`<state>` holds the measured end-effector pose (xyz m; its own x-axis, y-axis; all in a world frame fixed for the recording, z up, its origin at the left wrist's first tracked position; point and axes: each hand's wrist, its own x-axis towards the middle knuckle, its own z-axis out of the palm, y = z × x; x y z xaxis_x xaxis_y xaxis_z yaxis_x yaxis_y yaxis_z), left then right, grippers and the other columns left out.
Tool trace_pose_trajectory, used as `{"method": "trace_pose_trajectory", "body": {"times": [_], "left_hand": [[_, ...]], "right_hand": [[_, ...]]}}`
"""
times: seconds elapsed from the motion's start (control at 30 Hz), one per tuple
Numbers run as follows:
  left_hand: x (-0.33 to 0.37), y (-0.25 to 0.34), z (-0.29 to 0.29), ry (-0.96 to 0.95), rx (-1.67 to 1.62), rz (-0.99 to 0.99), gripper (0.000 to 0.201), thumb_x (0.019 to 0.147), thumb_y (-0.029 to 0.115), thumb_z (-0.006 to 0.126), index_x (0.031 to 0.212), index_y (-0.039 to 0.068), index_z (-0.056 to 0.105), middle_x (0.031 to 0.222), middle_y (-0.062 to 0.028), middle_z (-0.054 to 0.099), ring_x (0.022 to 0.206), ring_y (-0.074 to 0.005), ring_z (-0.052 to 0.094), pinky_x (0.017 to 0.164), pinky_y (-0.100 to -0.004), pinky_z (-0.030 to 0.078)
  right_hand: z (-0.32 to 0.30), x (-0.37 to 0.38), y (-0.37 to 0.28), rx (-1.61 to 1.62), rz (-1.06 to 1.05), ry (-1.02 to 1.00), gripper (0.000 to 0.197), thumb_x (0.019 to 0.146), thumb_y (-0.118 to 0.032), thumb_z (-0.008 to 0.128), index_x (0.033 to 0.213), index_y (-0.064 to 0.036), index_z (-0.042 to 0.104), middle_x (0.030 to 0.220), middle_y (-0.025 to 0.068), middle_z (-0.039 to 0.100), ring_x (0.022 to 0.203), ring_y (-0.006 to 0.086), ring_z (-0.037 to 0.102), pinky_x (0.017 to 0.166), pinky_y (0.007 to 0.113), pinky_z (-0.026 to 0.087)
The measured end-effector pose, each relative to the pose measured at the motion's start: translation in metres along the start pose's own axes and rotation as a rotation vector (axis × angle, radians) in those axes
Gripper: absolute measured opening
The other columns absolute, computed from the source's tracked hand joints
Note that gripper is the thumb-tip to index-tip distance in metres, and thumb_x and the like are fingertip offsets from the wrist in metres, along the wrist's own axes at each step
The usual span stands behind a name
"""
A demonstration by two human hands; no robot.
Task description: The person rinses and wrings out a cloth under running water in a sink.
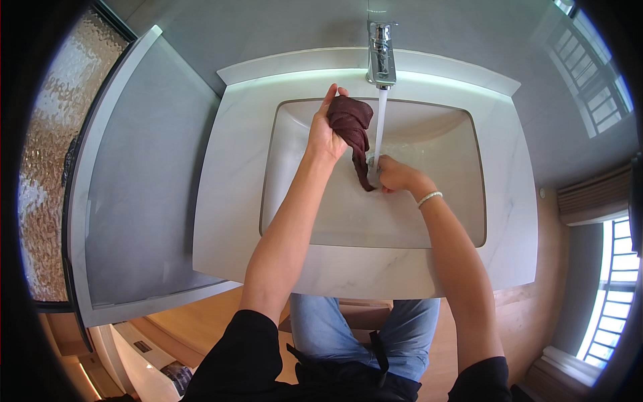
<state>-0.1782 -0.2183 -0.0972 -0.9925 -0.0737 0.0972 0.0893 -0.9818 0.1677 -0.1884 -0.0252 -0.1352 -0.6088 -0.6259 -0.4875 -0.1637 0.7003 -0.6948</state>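
Observation:
A dark maroon cloth lies bunched in my left hand, whose fingers curl round it over the left side of the white sink. From the bunch a twisted end hangs down toward the basin floor. My right hand is low in the basin, closed, close to the drain and the tip of the hanging end. Its fingertips are turned away, so whatever they grip is hidden. Water runs from the chrome faucet in a straight stream, landing beside my right fingers.
Around the basin runs a white marbled countertop with a raised back ledge. A grey panel with a pale frame stands to the left. A barred window is at the far right, and wooden flooring shows below.

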Motion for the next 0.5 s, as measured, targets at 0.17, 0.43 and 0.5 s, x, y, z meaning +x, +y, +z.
{"method": "trace_pose_trajectory", "body": {"times": [0.17,0.43,0.5], "left_hand": [[-0.002,-0.003,0.010,0.172,0.026,0.019,0.026,0.096,0.004,0.045,0.119,0.008,0.055,0.104,-0.0096,0.061,0.075,-0.0166,0.060,0.066,-0.0306,0.055],[-0.006,-0.008,0.012,-0.045,0.099,-0.140,0.027,0.097,0.007,0.044,0.121,0.007,0.056,0.108,-0.0101,0.060,0.082,-0.0175,0.061,0.071,-0.0304,0.055],[-0.008,-0.018,0.018,-0.005,0.193,-0.139,0.025,0.099,0.012,0.046,0.118,0.007,0.060,0.106,-0.0082,0.061,0.083,-0.0166,0.060,0.073,-0.0301,0.053]], "right_hand": [[-0.007,-0.019,-0.026,0.076,0.068,-0.107,0.046,0.083,-0.003,0.041,0.129,0.0028,0.043,0.103,0.0201,0.061,0.066,0.0219,0.067,0.070,0.033,0.054],[-0.014,-0.001,-0.019,-0.126,-0.077,0.662,0.039,0.082,-0.007,0.047,0.120,-0.0062,0.056,0.106,0.0175,0.063,0.081,0.0276,0.066,0.076,0.038,0.052],[-0.028,-0.002,-0.010,0.059,-0.269,0.706,0.039,0.081,-0.007,0.050,0.120,-0.0079,0.057,0.107,0.0175,0.063,0.090,0.0269,0.064,0.081,0.037,0.050]]}}
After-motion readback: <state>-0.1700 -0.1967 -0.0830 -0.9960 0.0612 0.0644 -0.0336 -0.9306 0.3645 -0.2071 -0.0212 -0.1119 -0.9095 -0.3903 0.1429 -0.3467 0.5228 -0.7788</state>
